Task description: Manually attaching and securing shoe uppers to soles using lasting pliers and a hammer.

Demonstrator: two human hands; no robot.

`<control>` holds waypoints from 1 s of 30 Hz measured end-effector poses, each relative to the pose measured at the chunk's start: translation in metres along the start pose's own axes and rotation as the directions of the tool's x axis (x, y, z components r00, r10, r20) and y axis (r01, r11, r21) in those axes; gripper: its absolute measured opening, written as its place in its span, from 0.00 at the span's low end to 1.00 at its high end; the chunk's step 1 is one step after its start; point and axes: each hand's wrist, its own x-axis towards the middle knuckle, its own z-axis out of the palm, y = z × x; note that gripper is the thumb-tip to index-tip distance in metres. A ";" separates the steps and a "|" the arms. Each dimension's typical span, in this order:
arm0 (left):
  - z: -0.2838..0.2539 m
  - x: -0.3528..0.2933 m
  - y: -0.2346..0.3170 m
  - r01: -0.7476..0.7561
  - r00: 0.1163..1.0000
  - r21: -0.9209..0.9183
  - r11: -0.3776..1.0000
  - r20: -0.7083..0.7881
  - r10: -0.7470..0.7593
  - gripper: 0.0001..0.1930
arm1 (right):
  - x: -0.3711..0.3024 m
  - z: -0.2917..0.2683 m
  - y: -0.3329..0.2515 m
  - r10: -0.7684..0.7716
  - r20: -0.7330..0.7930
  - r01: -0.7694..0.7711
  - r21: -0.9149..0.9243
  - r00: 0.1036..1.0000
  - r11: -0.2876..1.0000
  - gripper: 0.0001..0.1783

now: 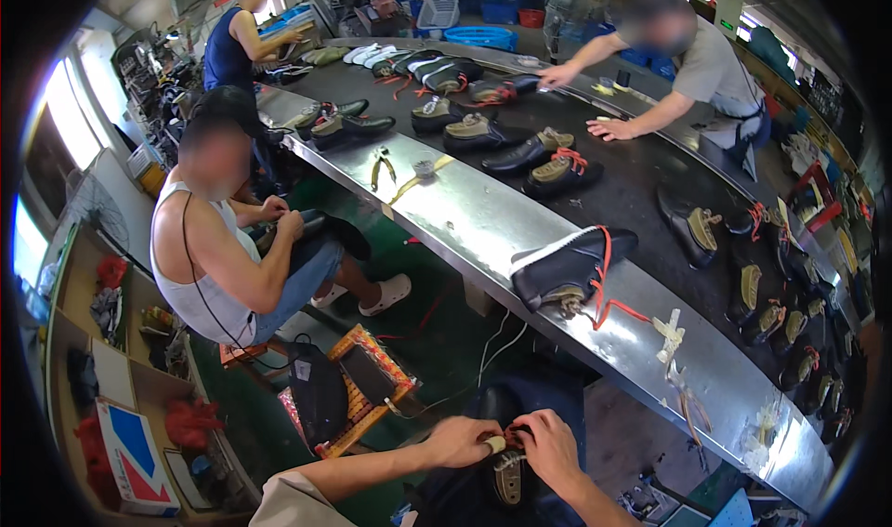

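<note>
A dark shoe with a tan tongue [508, 482] lies on my lap, its toe pointing away from me. Both hands meet over its lace holes. My left hand [462, 441] is closed in a pinch at a reddish shoelace, with something pale at its thumb tip. From the other side my right hand [550, 451] pinches at the same lace. Fingers hide much of the lace. On the metal edge of the bench ahead stands a black shoe with a white sole edge [562, 271], its red lace [609, 304] trailing onto the metal.
A long dark belt [641, 192] with metal edges carries several shoes. Pliers [382, 169] lie on its near edge. One person [218, 239] sits at left with a shoe; another [715, 72] reaches over from the far side; a third stands behind. A wooden stool [372, 378] holds a dark bag.
</note>
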 end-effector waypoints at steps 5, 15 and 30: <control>-0.013 0.006 0.016 0.664 0.730 -0.709 0.238 0.545 -0.413 0.13 | 0.001 -0.021 -0.016 -0.085 0.055 0.077 0.129 0.995 0.989 0.09; -0.008 -0.013 0.014 0.244 0.964 -0.096 0.965 -0.080 -0.252 0.14 | -0.028 -0.038 0.023 -0.022 0.252 0.096 -0.284 0.968 0.954 0.11; -0.029 -0.009 -0.009 0.047 0.908 -0.331 0.942 -0.378 -0.178 0.12 | -0.081 -0.032 -0.005 0.511 0.567 -0.757 0.392 0.646 0.522 0.45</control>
